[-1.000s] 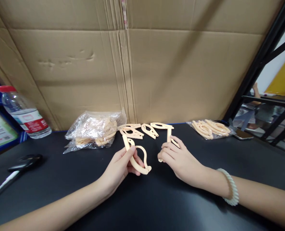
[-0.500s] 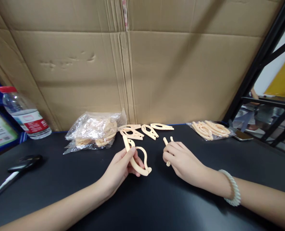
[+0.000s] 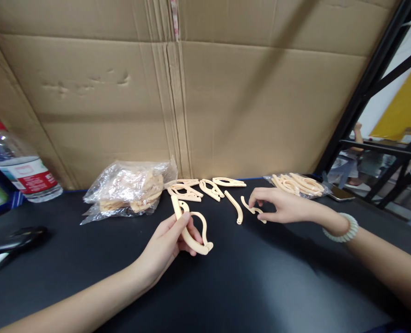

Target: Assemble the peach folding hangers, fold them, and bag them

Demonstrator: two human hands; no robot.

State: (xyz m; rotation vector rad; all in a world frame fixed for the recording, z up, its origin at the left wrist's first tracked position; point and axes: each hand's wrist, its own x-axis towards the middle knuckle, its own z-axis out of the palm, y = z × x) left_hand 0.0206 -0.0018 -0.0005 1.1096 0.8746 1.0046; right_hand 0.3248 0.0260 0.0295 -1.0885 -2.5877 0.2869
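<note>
In my left hand (image 3: 172, 236) is a cream plastic folding clothes hanger (image 3: 191, 240), gripped between thumb and fingers; a thick arm and a thin curved arm meet at its lower end. My right hand (image 3: 272, 206) hovers low over the table at the right, thumb and fingers apart around a thin curved hanger piece (image 3: 247, 206). Whether the fingertips touch that piece I cannot tell. Just left of it lies a thicker curved hanger arm (image 3: 233, 207). Behind these, several folded hangers (image 3: 210, 189) lie in a row near the cardboard.
A clear plastic bag of hanger parts (image 3: 129, 187) sits at the back left, a flatter bag (image 3: 297, 184) at the back right beside a phone (image 3: 340, 193). Far left are a water bottle (image 3: 25, 171) and a black object (image 3: 20, 238). Cardboard (image 3: 260, 106) walls off the back.
My right hand has let go of the two hanger pieces, which now lie apart on the table, and has opened and shifted right. My left hand keeps its hold on the hanger.
</note>
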